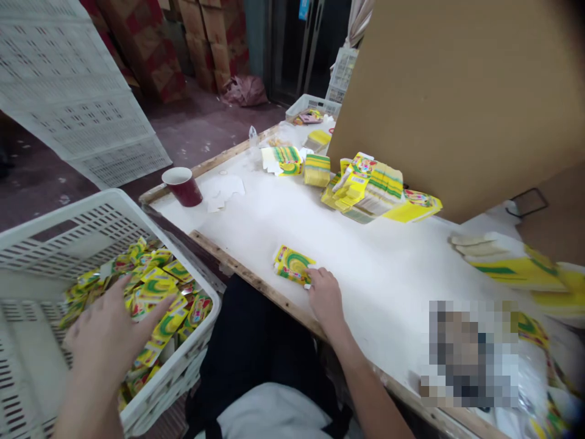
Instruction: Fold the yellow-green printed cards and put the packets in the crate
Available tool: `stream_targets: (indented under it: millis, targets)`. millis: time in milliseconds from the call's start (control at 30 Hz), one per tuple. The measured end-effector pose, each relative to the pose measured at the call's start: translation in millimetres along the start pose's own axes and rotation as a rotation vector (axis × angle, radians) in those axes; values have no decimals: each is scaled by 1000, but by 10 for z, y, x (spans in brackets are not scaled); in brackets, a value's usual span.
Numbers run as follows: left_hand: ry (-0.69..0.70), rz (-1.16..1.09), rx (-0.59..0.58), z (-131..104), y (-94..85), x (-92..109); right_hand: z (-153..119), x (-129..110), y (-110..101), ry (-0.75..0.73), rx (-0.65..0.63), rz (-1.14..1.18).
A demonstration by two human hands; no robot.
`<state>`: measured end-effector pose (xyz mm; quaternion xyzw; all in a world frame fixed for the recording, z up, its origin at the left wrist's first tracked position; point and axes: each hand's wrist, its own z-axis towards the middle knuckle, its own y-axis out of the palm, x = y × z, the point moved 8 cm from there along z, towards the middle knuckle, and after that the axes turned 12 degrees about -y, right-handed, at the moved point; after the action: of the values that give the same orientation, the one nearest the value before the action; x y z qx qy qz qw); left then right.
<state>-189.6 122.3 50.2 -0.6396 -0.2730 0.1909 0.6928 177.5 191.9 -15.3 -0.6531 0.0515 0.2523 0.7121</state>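
My left hand hovers over a white plastic crate, its fingers spread and nothing in them. Below it in the crate lies a heap of small yellow-and-green packets. On the white tabletop, my right hand pinches the right end of a yellow-and-green printed carton. That carton lies near the table's wooden front edge; my fingertips hide its right corner.
Stacked yellow cartons stand at the table's back, before a large cardboard sheet. A dark red paper cup sits at the left corner by white paper scraps. More flattened cartons lie right. White crates tower left.
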Motion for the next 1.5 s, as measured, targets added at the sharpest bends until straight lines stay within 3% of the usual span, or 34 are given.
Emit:
stream_targets:
  millis: [67,167,267,367,500,700,833,1067,1233,1367,1433,1500]
  targets:
    - [85,-183,-73,-86,73,201,-12,-32,16,7,9,-13]
    - [290,-481,-285,-376,277,739,-48,-34,-33,28,70,-25]
    - [401,-582,-441,-674,450,1166,-71,10,-73,47,94,-53]
    - [482,-636,-557,-876,519,1396,-53,68,-63,64,62,-69]
    - [517,-691,-616,-926,514,1424,-18,106,-86,84,77,-68]
    - [453,-698,-635,-874,571,1311,-41,90,-90,93,112,-35]
    - [469,-697,-686,-931,623,1380,-76,135,-168,174,160,-152]
    - [471,-749,-719,-958,650,1472,-30,147,-195,225,106,-193]
    - [430,-880,-837,-1039,713,1463,-60,205,-194,200,156,75]
    - [379,-1094,-973,-1220,764,1593,-114,106,-188,156,122,367]
    - [334,-1327,-906,-1239,678,1679,-152,-109,-158,87,63,573]
    - [231,-1569,-767,-1198,561,1703,-211,-380,-144,2,-1,685]
